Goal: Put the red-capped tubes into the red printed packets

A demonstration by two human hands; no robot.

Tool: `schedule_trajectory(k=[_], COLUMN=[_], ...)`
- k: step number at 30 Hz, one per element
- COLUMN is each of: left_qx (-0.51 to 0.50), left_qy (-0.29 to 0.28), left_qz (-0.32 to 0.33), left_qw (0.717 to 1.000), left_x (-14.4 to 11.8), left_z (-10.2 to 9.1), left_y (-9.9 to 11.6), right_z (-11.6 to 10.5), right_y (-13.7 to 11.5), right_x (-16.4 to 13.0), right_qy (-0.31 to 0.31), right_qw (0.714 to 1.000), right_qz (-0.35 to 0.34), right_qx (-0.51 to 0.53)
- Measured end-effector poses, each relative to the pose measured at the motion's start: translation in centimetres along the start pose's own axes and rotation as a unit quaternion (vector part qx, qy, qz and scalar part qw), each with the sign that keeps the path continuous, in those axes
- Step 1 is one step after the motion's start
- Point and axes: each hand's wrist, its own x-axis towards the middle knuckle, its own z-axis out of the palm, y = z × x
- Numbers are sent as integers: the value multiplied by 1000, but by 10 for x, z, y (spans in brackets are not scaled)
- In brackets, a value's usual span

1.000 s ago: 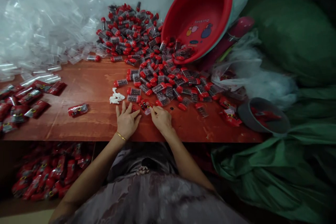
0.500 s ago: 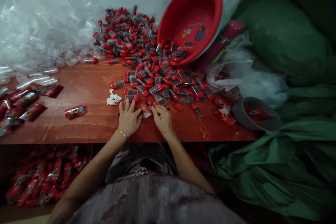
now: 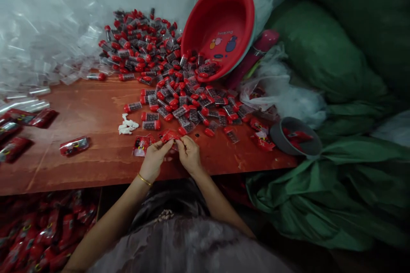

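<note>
My left hand (image 3: 154, 158) and my right hand (image 3: 188, 153) meet at the near edge of the red-brown table (image 3: 89, 158). Together they pinch a small red packet (image 3: 170, 136) lifted just off the wood. A second red packet (image 3: 141, 145) lies flat beside my left hand. Just beyond the hands spreads a heap of small clear tubes with red caps (image 3: 166, 76), spilling from a tipped red basin (image 3: 221, 30). A gold bangle sits on my left wrist.
Clear plastic bags (image 3: 38, 42) are piled at the back left. Filled red packets (image 3: 75, 145) lie on the left, more (image 3: 41, 230) below the table. A grey bowl (image 3: 296, 136) stands at the right edge. White scraps (image 3: 127, 125) sit mid-table. Green sacks (image 3: 323, 59) fill the right.
Both hands were flat on the table; they have drawn together and lifted a red packet between the fingertips. The camera has turned right, so everything sits further left.
</note>
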Motion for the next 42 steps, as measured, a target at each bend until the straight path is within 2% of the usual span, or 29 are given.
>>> schedule_trajectory(k=[2,4,6,8,11,13,17,21,25,30,33,35,39,42], left_qx=[-27,-34,-36,-40,-48,-47,-45,-44,-30,-45,-54,-55,-44,-35], left_qy=[11,23,21,9,-13,-26,-39,-36,0,29,26,19,3,3], left_qz=[-27,-26,-33,-51,-73,-88,-105,-86,-60,-77,-93,-97,-86,-67], left_qw=[999,999,999,998,996,995,993,995,998,996,994,994,995,997], left_x=[0,3,6,9,12,11,7,3,2,2,0,-2,-5,-8], left_z=[4,7,8,8,9,12,14,6,2,8,12,14,17,18], left_y=[1,3,6,9,11,10,7,6,4,5,6,7,7,7], right_z=[-2,-12,-32,-61,-103,-118,-123,-122,-118,-107,-100,-96,-92,-90], right_y=[-1,3,14,34,70,86,95,93,94,85,66,49,13,-1], right_x=[0,2,7,16,31,40,44,36,25,4,-15,-27,-45,-48], right_qy=[-7,-26,-51,-65,-77,-128,-209,-213,-199,-144,-131,-135,-124,-147], right_qw=[1000,1000,998,992,953,929,911,913,921,954,981,989,971,944], right_qz=[-8,-13,-16,-8,12,-8,-60,-73,-40,-23,14,46,115,159], right_qx=[0,-6,-33,-109,-294,-349,-352,-339,-333,-261,-141,-30,166,250])
